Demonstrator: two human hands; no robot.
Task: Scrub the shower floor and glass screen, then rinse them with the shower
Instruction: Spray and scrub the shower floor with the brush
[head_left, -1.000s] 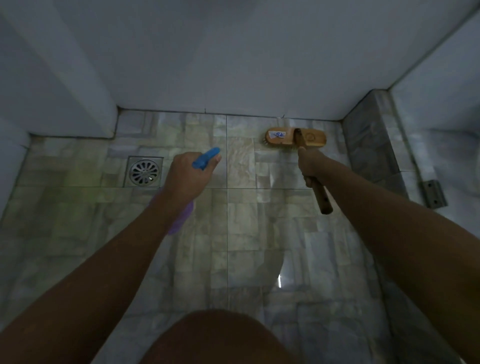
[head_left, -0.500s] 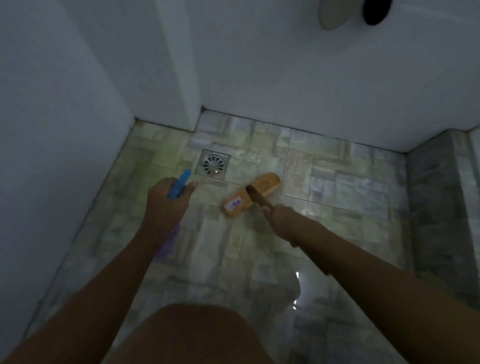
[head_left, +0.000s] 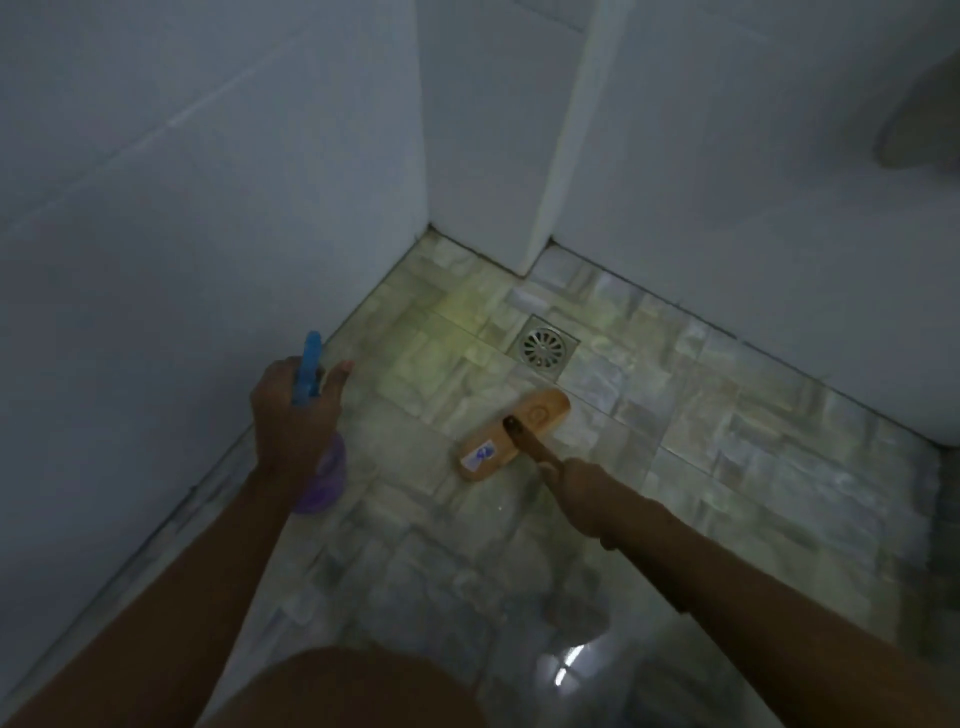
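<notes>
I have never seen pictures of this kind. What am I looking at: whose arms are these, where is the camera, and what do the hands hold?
There is no machine here: these are a person's two bare arms. The camera is worn on the person's head and looks forward and down, so the arms reach in from the bottom edge. The left hand grips a spray bottle with a blue trigger and a purple body. The right hand holds the handle of a wooden scrubbing brush, whose head lies on the tiled floor. Just beyond the brush, a metal drain is set in the floor. Pale walls close the corner.
</notes>
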